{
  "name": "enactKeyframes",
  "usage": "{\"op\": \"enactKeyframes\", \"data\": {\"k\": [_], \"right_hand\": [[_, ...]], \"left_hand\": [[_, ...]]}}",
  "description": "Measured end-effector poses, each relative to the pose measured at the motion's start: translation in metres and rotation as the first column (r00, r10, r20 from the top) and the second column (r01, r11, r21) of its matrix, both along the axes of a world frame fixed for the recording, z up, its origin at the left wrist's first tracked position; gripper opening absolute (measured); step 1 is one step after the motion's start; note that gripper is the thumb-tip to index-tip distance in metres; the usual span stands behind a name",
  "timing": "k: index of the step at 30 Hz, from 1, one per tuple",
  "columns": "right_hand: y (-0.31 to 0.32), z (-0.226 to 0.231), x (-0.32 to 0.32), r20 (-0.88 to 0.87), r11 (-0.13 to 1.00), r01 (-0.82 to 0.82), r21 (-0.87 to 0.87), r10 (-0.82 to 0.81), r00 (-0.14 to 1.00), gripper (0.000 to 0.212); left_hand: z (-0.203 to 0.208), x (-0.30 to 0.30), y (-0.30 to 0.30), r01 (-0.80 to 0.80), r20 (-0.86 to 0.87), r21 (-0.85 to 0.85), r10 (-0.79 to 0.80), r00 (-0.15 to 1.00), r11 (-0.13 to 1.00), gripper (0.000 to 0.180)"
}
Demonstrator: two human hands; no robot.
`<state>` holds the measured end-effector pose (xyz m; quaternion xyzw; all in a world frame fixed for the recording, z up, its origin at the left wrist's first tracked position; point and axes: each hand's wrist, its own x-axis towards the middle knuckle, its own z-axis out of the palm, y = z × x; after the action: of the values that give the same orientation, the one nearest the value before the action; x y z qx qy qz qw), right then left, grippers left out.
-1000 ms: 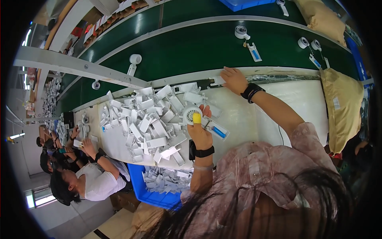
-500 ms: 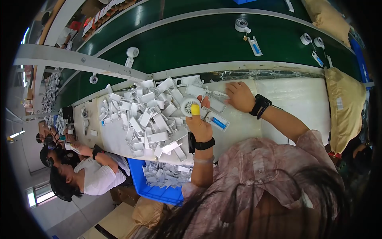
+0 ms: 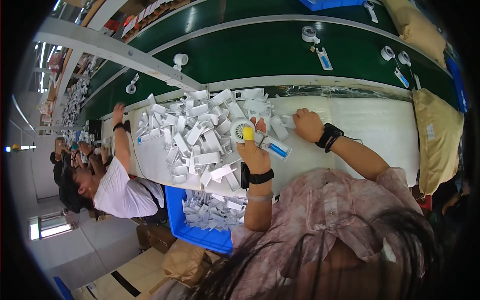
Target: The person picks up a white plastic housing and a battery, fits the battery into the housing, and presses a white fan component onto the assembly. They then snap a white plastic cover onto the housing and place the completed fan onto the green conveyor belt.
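White fan [image 3: 240, 131] gripped in the left hand [image 3: 256, 156], at the right edge of the piled parts [image 3: 200, 131].
Its long axis slants: round head [image 3: 238, 127] upper left, handle [image 3: 278, 143] and blue battery [image 3: 276, 149] lower right. Right hand [image 3: 308, 125] by a white piece [image 3: 288, 121]; grip unclear.

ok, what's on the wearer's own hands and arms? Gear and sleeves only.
Left hand: yellow thumb cover, black wristband with boxy black module, thin pale bracelet farther up the forearm. Right hand: bare, with a boxy black wrist unit and a thin dark band beside it. Short, mottled dusty-pink sleeve on the right arm.
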<state>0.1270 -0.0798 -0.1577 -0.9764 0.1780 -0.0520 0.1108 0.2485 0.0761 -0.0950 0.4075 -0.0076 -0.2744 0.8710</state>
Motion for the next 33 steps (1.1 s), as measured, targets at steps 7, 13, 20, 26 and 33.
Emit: {"op": "enactKeyframes", "data": {"k": [7,13,20,26,33], "right_hand": [[0.047,0.115,-0.033,0.272,0.788,-0.053,0.614,-0.147,0.951,0.044],[0.073,0.128,-0.035,0.403,0.918,-0.123,0.376,-0.042,0.914,0.045],[0.081,0.126,-0.036,0.398,0.956,-0.101,0.277,-0.018,0.917,0.045],[0.083,0.125,-0.037,0.374,0.955,-0.071,0.287,-0.044,0.926,0.044],[0.084,0.122,-0.04,0.352,0.932,-0.082,0.353,-0.052,0.935,0.045]], "left_hand": [[0.009,-0.007,0.004,-0.122,0.12,0.06,0.114,0.986,0.991,0.032],[0.016,-0.02,0.002,-0.109,0.112,0.023,0.106,0.988,0.994,0.033],[0.012,-0.031,0.002,-0.084,0.185,-0.026,0.087,0.979,0.996,0.038],[0.022,-0.041,0.003,-0.068,0.17,-0.043,0.074,0.983,0.997,0.039],[0.02,-0.042,0.008,-0.042,0.067,-0.031,0.044,0.997,0.999,0.039]]}}
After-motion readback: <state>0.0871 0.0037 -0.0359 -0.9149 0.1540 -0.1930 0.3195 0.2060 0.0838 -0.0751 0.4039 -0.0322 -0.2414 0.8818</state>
